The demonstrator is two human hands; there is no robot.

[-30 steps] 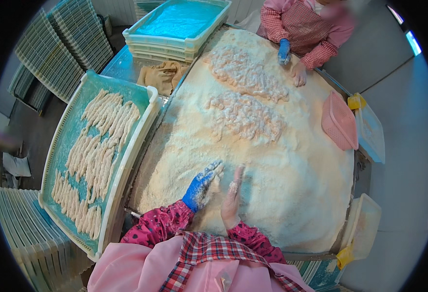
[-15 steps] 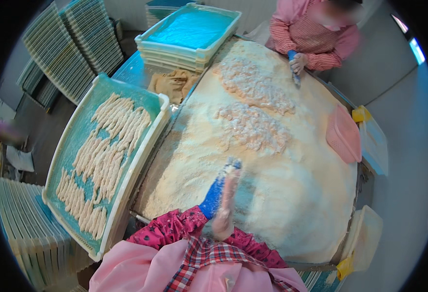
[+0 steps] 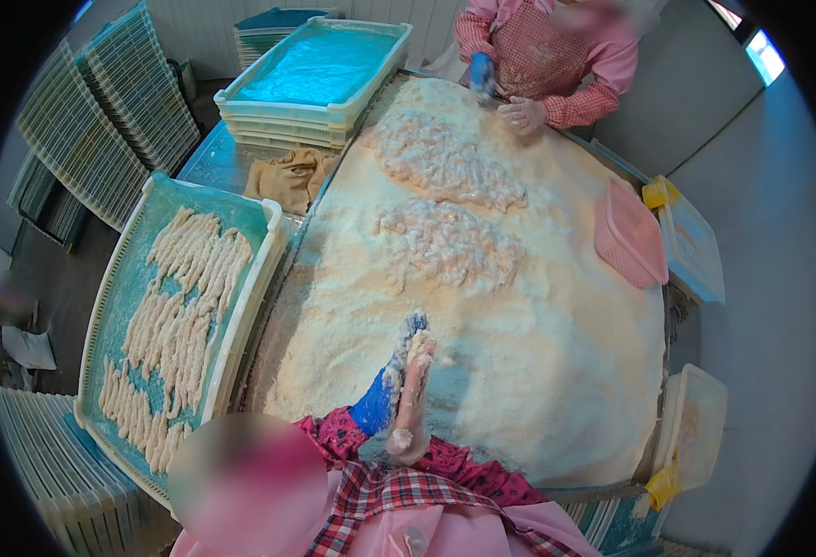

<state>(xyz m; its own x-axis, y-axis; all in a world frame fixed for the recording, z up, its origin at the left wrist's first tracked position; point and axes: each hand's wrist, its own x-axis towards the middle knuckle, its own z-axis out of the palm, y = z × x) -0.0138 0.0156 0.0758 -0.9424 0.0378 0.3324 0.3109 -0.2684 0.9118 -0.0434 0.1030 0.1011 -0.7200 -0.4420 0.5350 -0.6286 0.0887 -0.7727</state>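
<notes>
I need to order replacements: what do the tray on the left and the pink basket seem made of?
The pale rectangular tray with breaded strips looks like moulded plastic: smooth, glossy, with a thick rolled rim. The pink basket also looks plastic: matte, with a fine perforated grid.

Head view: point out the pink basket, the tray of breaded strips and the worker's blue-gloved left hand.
pink basket [image 3: 629,234], head view, middle of its body.
tray of breaded strips [image 3: 257,295], head view, right rim.
left hand [image 3: 387,382], head view, blue glove's back.

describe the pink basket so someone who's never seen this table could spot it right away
Start at the big crumb-covered table and go to its right edge, opposite the tray of breaded strips. The pink basket lies there upside down, beside a clear lidded tub. It is the only pink, ribbed container on the crumbs.
</notes>
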